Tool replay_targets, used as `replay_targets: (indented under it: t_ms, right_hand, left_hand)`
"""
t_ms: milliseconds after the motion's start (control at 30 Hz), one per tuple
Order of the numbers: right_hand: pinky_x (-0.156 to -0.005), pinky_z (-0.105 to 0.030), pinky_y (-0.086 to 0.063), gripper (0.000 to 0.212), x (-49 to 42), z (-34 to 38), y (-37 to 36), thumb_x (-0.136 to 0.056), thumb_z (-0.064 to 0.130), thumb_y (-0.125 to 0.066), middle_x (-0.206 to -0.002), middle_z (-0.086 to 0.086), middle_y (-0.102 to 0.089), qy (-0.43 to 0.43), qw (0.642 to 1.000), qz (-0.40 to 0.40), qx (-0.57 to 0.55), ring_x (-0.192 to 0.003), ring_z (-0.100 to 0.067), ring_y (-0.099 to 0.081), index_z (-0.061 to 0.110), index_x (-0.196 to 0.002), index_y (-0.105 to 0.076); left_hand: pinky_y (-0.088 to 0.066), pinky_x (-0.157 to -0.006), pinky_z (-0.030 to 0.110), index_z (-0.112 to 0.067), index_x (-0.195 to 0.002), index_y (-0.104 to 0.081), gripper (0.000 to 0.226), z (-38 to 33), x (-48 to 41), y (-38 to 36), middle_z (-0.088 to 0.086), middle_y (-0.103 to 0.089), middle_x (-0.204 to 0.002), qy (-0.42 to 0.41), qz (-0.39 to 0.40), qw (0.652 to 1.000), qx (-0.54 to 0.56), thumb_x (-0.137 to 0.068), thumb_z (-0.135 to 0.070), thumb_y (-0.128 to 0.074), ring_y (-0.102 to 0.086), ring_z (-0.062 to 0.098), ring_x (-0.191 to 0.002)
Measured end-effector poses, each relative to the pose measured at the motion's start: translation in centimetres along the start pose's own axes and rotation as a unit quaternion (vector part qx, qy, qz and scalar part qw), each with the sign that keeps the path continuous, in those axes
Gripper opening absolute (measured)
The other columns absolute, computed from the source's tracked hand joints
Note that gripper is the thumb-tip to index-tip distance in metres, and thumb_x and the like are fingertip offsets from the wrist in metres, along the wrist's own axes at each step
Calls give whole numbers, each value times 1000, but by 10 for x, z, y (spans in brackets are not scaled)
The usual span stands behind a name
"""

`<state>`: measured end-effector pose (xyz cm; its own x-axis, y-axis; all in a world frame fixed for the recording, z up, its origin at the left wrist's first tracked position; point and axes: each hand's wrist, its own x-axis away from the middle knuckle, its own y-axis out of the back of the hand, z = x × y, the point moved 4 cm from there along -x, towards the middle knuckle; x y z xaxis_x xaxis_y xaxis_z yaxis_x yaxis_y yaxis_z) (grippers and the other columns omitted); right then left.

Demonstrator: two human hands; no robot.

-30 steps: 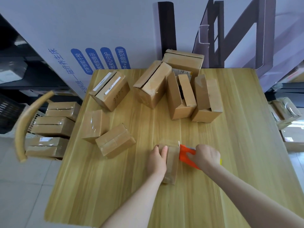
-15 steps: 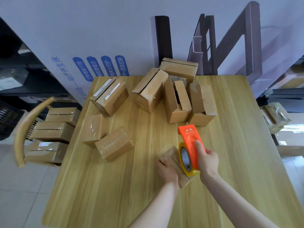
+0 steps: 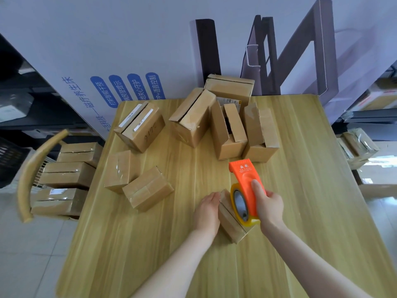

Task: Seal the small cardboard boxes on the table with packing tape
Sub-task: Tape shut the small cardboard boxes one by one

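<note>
On the wooden table [image 3: 300,211] the small box [image 3: 231,224] lies askew, turned since a second ago. The left hand [image 3: 207,208] rests flat against its side. The right hand [image 3: 268,204] grips the tape dispenser [image 3: 245,175], now lifted clear, so one strip is likely done.

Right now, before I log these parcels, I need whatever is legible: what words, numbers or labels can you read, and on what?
"磁疗养生床": blue print, white panel behind the table.
"打鼾智能干预", "PP+语音控制": blue ovals on that panel; the two between are unclear.
"917", handwritten: back-left box.
Logo on the tape dispenser: too small.
The white labels on that box: blurred.
</note>
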<state>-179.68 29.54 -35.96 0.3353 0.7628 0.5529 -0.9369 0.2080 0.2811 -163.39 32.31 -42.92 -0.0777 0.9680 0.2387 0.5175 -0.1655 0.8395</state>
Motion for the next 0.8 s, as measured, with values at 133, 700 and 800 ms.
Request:
replay_targets:
  t_ms: [133, 700, 800]
  right_hand:
    - [-50, -27, -43, 45, 0, 0, -1, -90, 44, -61, -63, -8, -60, 2, 1000, 0, -4, -55, -20, -57, 4, -71, -62]
    - [-52, -28, -42, 44, 1, -2, 3, -89, 43, -62, -63, -9, -57, -3, 1000, -19, -18, -55, -19, -53, 4, -70, -60]
    - [-50, -27, -40, 43, 3, -2, 0, -89, 42, -62, -60, -6, -54, 5, 1000, -20, -15, -53, -18, -50, 6, -66, -56]
  left_hand:
    - [-45, -99, 36, -24, -141, -39, 57, -4, -23, 12, -2, -44, -138, 19, 133, 989, -56, -88, -6, -51, -46, 24, -126]
    - [-55, -75, 40, -35, -128, -38, 60, -17, -62, 24, 3, -41, -121, -31, 338, 929, -149, -80, -5, -56, -56, 31, -98]
    - [-55, -77, 34, -35, -128, -42, 64, -11, -64, 22, -3, -53, -119, 8, 305, 943, -129, -75, -8, -66, -60, 23, -98]
